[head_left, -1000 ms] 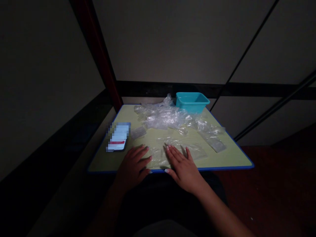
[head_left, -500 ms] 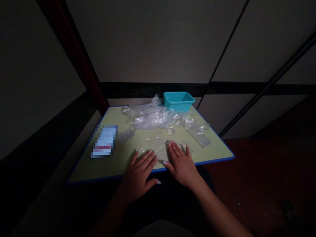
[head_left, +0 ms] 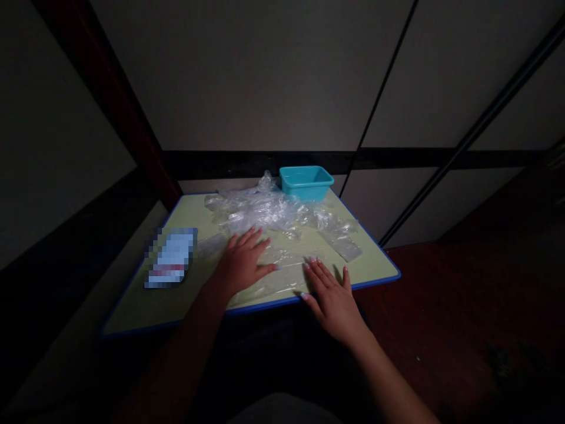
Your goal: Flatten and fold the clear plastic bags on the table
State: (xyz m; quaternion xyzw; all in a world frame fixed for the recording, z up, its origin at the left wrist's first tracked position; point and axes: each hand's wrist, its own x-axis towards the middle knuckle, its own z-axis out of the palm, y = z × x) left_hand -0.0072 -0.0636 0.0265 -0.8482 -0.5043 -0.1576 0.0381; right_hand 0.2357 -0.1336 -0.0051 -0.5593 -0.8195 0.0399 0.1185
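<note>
A clear plastic bag (head_left: 282, 272) lies spread flat near the front edge of the small table. Over its left part my left hand (head_left: 242, 265) is open, fingers apart and pointing toward the back. My right hand (head_left: 331, 297) rests open at the bag's right end by the table's front edge, its fingers stretched out. Behind the hands is a crumpled heap of clear plastic bags (head_left: 265, 211). One flattened, folded bag (head_left: 348, 248) lies to the right, and another folded bag (head_left: 212, 244) is left of my left hand, partly hidden by it.
A turquoise plastic basin (head_left: 306, 187) stands at the table's back right, near the wall. On the left of the table lies a blurred-out flat item (head_left: 172, 257). The table (head_left: 132, 315) has a blue edge, with a wall panel behind it and dark red floor to the right.
My left hand has moved forward and left across the bag, away from the front edge. My right hand has shifted slightly right. The view has turned a little to the right.
</note>
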